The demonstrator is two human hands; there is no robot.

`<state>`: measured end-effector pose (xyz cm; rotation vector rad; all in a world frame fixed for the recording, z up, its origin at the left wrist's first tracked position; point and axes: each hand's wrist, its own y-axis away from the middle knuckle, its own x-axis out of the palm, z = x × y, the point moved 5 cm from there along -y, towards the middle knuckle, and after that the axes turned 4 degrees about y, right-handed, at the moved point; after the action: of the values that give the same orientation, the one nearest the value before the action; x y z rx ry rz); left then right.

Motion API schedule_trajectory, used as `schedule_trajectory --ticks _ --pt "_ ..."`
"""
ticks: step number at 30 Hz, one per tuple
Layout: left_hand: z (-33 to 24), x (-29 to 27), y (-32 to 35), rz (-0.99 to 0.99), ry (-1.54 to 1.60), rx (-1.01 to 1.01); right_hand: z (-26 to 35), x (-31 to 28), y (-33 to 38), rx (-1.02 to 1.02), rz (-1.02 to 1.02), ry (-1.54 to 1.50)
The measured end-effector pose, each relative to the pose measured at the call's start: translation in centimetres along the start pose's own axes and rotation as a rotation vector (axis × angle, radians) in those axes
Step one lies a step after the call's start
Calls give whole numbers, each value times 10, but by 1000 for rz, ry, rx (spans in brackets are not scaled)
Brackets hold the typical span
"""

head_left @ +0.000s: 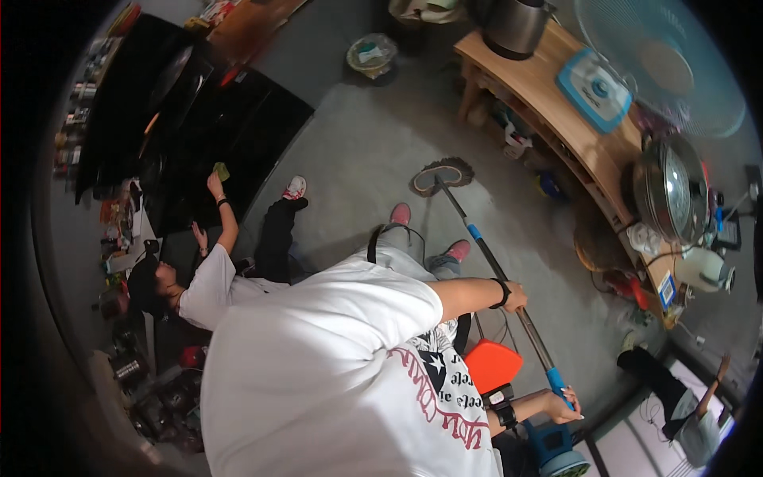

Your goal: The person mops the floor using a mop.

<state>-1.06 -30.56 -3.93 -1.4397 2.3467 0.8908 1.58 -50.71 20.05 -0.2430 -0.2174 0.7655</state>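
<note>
A mop (494, 266) stands slanted across the floor. Its dark, oval, fringed head (461, 176) rests on the grey floor, and its dark pole carries blue sleeves. Partway up the pole, my left hand (515, 296) is closed around the shaft, with a black band on that wrist. My right hand (563, 405) grips the blue handle at the upper end; part of its fingers is hidden. Beside my right forearm is an orange-red flat-topped thing (493, 364), partly hidden by my shirt.
At left, another person (208, 292) holds a green cloth (221, 171) against a black cabinet (238, 131). The wooden bench (548, 95) bears a kettle (515, 28), a blue fan (596, 89) and a glass-lidded pan (675, 187). A small bin (372, 67) stands ahead. Another person (691, 421) is lower right.
</note>
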Motion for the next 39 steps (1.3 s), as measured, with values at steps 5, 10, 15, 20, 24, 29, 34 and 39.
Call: schedule_trajectory --ticks 5,10,15,20,24,29,34,39 --pt "84 -45 60 31 -35 -142 -32 36 89 189 103 237" --pt "240 -151 185 -137 10 -175 -34 159 251 72 1099 113" --pt "273 -258 336 -220 -254 -760 27 261 409 103 1722 -36" --pt "-12 -361 444 -579 -186 32 28 271 528 -280 1894 32" --pt "-175 -357 509 -631 -489 422 79 269 551 -37 2108 144" --pt "-250 -342 524 -938 -304 73 49 291 519 -83 2051 166" --pt "-260 -324 481 -1612 -154 250 -9 284 451 166 1918 333" --pt "-290 -314 424 -1338 -335 416 -48 279 362 171 1732 355"
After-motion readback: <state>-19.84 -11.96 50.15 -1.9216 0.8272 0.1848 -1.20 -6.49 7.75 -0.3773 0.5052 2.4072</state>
